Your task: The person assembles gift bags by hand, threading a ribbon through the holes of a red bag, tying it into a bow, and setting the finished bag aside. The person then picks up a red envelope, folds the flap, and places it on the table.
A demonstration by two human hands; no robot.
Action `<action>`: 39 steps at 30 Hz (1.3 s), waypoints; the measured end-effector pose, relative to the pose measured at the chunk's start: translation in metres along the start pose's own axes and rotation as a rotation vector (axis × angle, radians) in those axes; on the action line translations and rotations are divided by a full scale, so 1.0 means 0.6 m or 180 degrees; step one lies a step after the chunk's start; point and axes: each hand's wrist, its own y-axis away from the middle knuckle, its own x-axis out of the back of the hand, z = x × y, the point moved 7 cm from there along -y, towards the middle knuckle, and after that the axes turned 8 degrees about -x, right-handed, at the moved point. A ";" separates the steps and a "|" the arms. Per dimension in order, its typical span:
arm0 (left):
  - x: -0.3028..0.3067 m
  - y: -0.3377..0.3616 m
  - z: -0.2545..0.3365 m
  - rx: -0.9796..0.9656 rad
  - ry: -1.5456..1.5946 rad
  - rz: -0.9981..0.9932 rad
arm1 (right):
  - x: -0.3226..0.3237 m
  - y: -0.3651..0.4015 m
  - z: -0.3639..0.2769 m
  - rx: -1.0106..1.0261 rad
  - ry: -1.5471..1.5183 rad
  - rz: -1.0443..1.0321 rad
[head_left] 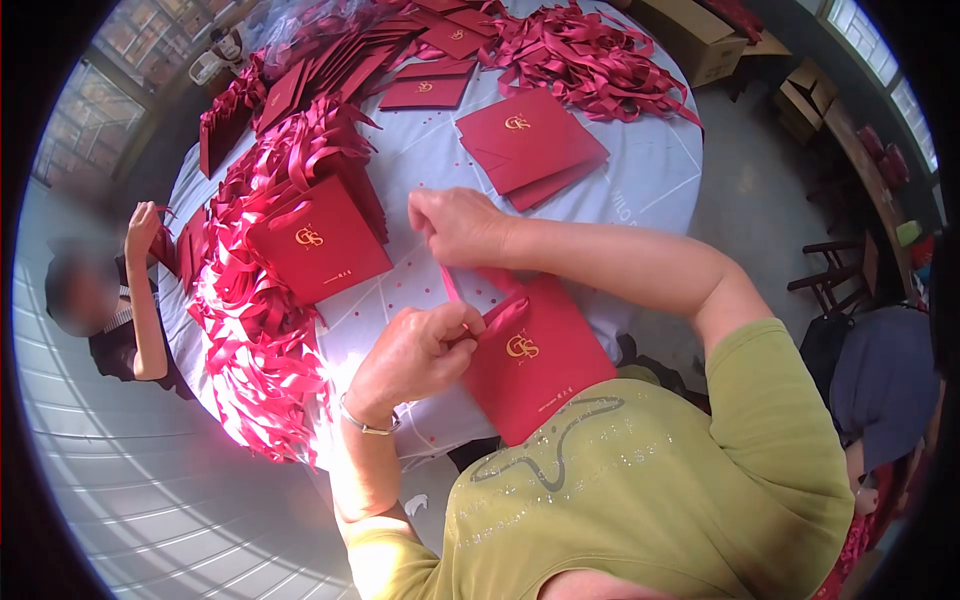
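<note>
A red paper gift bag point(545, 365) with a gold logo lies at the table's near edge, against my shirt. My left hand point(425, 355), with a bracelet at the wrist, is closed in a pinch on the red ribbon point(508, 312) at the bag's upper edge. Beyond it, my right hand point(460, 228) is closed, and a ribbon strand runs from beneath it down toward the bag. Its fingertips are partly hidden. To the left stands a stack of finished-looking red bags point(335, 250) with ribbons. Flat red bags point(530, 140) lie just past my right hand.
Loose red ribbons point(590, 65) are heaped at the back of the round table point(640, 165). More ribboned bags point(265, 340) line its left side. Another person's hand point(143, 228) works at the left edge. Cardboard boxes point(690, 40) and a wooden stool point(835, 275) stand on the right.
</note>
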 end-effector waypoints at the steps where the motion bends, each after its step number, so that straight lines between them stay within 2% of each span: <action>1: 0.000 -0.001 0.000 0.0007 -0.0005 0.0000 | 0.002 -0.005 0.008 -0.0121 -0.0189 0.0017; 5: 0.001 -0.003 -0.009 0.0248 0.0014 -0.0138 | -0.007 -0.006 0.009 -0.0020 -0.0180 -0.0106; 7: 0.004 0.000 -0.018 0.0425 0.0096 -0.0117 | 0.019 -0.003 0.001 0.0259 -0.0239 0.0282; 11: 0.010 0.006 -0.036 0.0536 0.0406 -0.0085 | 0.075 0.024 0.008 0.0335 -0.0481 0.0483; 17: 0.017 0.015 -0.045 0.0810 0.0969 -0.0140 | 0.099 0.119 0.041 -0.0413 0.0048 -0.0569; 19: 0.020 0.018 -0.050 0.0867 0.1037 -0.0063 | 0.100 0.145 0.035 -0.0209 -0.0069 -0.0782; 20: 0.024 0.019 -0.053 0.0932 0.1061 0.0012 | 0.095 0.152 0.043 -0.0307 -0.0136 -0.0854; 22: 0.032 0.019 -0.057 0.1011 0.1071 0.0093 | 0.090 0.159 0.047 -0.0196 -0.0155 -0.0799; 25: 0.057 0.023 -0.071 0.1106 0.0881 0.0728 | 0.087 0.161 0.048 -0.0095 -0.0255 -0.0766; 28: 0.064 0.026 -0.092 0.1057 0.1017 0.0922 | 0.087 0.165 0.047 -0.0105 -0.0327 -0.0785; 31: 0.104 0.037 -0.104 0.0983 0.0238 0.1691 | 0.090 0.166 0.036 -0.0067 -0.0248 -0.0746; 32: 0.112 0.043 -0.117 0.1007 0.0278 0.1871 | 0.092 0.166 0.031 -0.0032 -0.0153 -0.0721; 35: 0.125 0.052 -0.115 0.0752 0.0066 0.1608 | 0.089 0.166 0.025 -0.0009 -0.0213 -0.0922; 36: 0.126 0.052 -0.096 0.0582 -0.0360 0.1339 | 0.090 0.165 0.026 0.0001 -0.0214 -0.0932; 37: 0.133 0.056 -0.084 0.0590 -0.0361 0.1351 | 0.089 0.164 0.035 -0.0213 -0.0536 -0.1005; 39: 0.111 0.053 -0.073 0.0751 -0.0512 0.0496 | 0.088 0.163 0.051 -0.0420 -0.0852 -0.1093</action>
